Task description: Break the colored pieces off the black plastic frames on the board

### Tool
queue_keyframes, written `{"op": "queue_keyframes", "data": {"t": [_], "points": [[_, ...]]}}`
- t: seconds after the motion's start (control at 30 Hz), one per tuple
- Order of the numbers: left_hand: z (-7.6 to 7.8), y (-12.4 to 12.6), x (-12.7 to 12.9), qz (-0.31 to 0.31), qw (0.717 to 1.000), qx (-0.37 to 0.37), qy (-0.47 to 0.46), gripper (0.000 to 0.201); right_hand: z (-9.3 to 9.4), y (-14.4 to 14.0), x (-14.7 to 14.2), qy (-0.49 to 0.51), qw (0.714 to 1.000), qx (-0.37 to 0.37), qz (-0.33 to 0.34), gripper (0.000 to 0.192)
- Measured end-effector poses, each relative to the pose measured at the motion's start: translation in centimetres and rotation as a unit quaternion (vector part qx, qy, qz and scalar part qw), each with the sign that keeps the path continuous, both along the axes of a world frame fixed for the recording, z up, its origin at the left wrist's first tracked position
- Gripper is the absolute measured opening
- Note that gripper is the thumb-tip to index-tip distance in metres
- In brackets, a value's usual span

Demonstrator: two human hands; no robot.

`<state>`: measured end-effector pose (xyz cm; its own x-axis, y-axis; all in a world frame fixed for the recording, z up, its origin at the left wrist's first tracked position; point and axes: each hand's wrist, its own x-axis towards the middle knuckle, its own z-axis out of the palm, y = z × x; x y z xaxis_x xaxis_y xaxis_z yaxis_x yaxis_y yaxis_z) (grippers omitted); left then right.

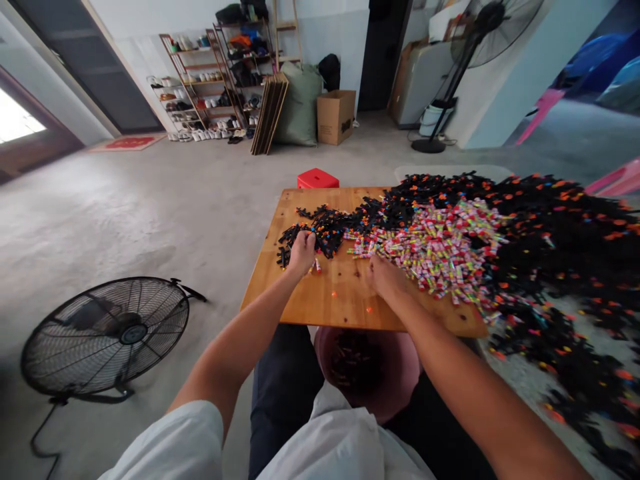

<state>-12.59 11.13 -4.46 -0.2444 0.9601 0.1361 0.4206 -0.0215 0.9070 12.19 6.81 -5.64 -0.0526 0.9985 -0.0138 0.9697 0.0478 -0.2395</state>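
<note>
On the wooden table, my left hand is at the near edge of a loose spread of small black pieces with orange and blue spots. Its fingers are pinched together; what they hold is too small to make out. A small red-and-white tube lies just beside that hand. My right hand has its fingers curled in at the left front edge of a heap of small pink, white and yellow tubes. Its fingertips are partly hidden, so any held thing cannot be named. Two orange bits lie nearer to me.
A large pile of black pieces covers the right side and spills lower down. Under the table edge, a pink basin sits between my legs with dark pieces inside. A floor fan stands left; a red stool is beyond the table.
</note>
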Motion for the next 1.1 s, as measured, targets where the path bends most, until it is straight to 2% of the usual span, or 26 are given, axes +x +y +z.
{"op": "queue_keyframes", "data": {"t": [0.07,0.13,0.23,0.3,0.4,0.6,0.73,0.87,0.97,1.03,1.1], "points": [[0.3,-1.0,1.3,0.027,0.992,-0.026,-0.123,0.022,-0.7,-1.3,-0.1,0.075,0.996,0.034,-0.019,0.022],[0.5,-2.1,2.8,0.056,0.980,-0.032,-0.189,0.022,-1.4,-2.8,-0.7,0.226,0.972,0.061,-0.027,0.021],[0.6,-3.7,4.8,0.096,0.975,0.006,-0.199,0.025,-1.9,-5.2,-2.3,0.474,0.879,0.051,-0.009,0.034],[0.8,-4.6,5.9,0.099,0.975,0.018,-0.198,0.025,-1.9,-6.6,-3.4,0.559,0.829,0.028,0.001,0.042],[1.1,-5.4,7.3,0.102,0.971,0.007,-0.215,0.020,-1.4,-8.1,-4.4,0.595,0.803,0.012,-0.008,0.050],[1.5,-5.8,8.6,0.097,0.957,-0.027,-0.273,0.012,-0.9,-8.9,-4.6,0.613,0.789,0.026,-0.024,0.050],[1.5,-5.9,8.5,0.116,0.962,-0.008,-0.247,0.012,-1.2,-9.0,-4.6,0.633,0.774,0.010,-0.024,0.048],[1.4,-6.2,8.3,0.129,0.974,0.049,-0.178,0.013,-1.9,-9.3,-4.6,0.676,0.737,-0.017,-0.024,0.044],[1.4,-6.6,8.3,0.105,0.977,0.070,-0.174,0.013,-2.1,-9.6,-4.5,0.703,0.710,-0.032,-0.027,0.040],[1.4,-6.9,8.4,0.086,0.976,0.084,-0.179,0.014,-2.0,-9.8,-4.4,0.733,0.678,-0.049,-0.027,0.038],[1.4,-7.1,8.5,0.081,0.975,0.095,-0.183,0.015,-1.6,-10.0,-4.3,0.772,0.631,-0.075,-0.033,0.035]]}}
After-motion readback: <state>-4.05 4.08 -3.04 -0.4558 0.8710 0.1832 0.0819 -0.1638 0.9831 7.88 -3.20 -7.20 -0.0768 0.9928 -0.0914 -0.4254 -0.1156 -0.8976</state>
